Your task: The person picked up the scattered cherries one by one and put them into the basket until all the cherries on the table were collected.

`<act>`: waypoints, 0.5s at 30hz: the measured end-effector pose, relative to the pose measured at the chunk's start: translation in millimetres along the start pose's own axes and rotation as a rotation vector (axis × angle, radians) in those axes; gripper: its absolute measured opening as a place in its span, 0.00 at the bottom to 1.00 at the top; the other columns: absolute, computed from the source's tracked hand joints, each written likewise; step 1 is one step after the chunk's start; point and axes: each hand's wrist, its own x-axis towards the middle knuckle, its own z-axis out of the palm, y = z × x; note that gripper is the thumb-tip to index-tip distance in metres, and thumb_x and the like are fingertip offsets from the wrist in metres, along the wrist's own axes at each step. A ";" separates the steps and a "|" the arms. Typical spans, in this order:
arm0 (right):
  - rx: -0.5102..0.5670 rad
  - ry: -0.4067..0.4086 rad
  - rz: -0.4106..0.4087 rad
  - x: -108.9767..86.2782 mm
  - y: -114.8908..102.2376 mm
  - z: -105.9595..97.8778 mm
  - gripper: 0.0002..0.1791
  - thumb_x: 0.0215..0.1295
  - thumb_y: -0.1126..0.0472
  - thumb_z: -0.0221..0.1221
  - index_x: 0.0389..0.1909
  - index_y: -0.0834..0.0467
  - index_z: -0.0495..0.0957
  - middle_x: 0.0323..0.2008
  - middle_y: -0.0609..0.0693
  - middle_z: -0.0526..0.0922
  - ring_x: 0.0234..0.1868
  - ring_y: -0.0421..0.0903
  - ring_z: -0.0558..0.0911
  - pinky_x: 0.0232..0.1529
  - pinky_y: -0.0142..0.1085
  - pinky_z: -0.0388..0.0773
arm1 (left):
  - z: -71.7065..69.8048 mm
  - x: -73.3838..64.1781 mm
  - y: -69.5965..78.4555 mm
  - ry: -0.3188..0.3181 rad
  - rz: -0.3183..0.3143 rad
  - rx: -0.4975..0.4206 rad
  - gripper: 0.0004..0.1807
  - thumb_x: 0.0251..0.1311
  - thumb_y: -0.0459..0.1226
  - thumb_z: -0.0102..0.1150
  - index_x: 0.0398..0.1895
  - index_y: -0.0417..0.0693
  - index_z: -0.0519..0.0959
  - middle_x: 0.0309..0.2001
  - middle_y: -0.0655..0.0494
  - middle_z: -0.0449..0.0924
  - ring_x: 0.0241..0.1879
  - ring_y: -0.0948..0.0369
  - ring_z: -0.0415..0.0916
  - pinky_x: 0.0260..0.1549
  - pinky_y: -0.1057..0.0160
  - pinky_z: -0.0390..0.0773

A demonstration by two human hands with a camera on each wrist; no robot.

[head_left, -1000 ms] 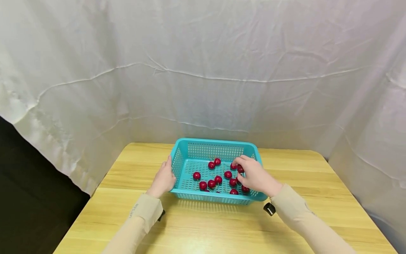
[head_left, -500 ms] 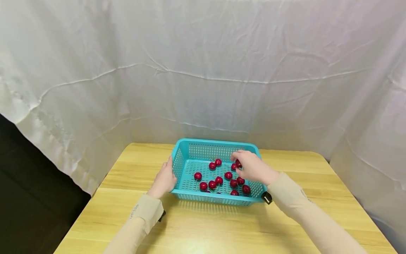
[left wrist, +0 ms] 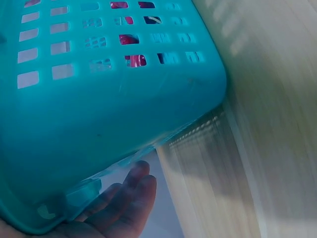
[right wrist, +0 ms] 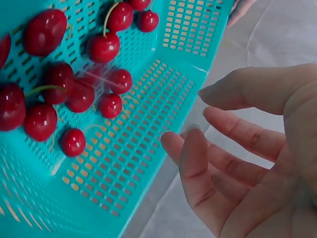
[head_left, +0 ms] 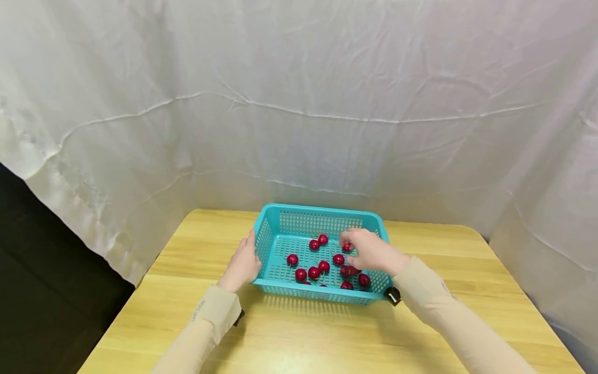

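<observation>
In the head view, a turquoise perforated plastic basket (head_left: 322, 296) holds several red cherries (head_left: 314, 272). My left hand (head_left: 244, 264) rests at the basket's left side; in the left wrist view its fingers (left wrist: 136, 198) extend loosely past the rim corner, and the thumb is mostly hidden. My right hand (head_left: 371, 252) hovers over the basket's right part. In the right wrist view, the right hand's thumb and fingers (right wrist: 193, 168) are apart with nothing between them. A blurred cherry (right wrist: 94, 74) lies among the others there, some of which have thin green stems.
The basket stands on a light wooden table (head_left: 299, 343). Behind and to the sides hangs a pale wrinkled cloth (head_left: 299, 104). Dark material (head_left: 46, 280) shows at the far left.
The right hand, earlier pinching a cherry above the basket, has let it go; a blurred red streak shows below the fingers. The left hand stays at the basket's side.
</observation>
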 end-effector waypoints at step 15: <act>0.033 0.084 -0.060 -15.7 6.4 9.1 0.12 0.59 0.64 0.67 0.44 0.59 0.81 0.43 0.51 0.85 0.39 0.44 0.82 0.45 0.41 0.84 | -1.2 2.2 2.5 -0.020 -0.015 0.015 0.45 0.63 0.25 0.49 0.80 0.35 0.39 0.70 0.29 0.62 0.57 0.42 0.75 0.58 0.41 0.78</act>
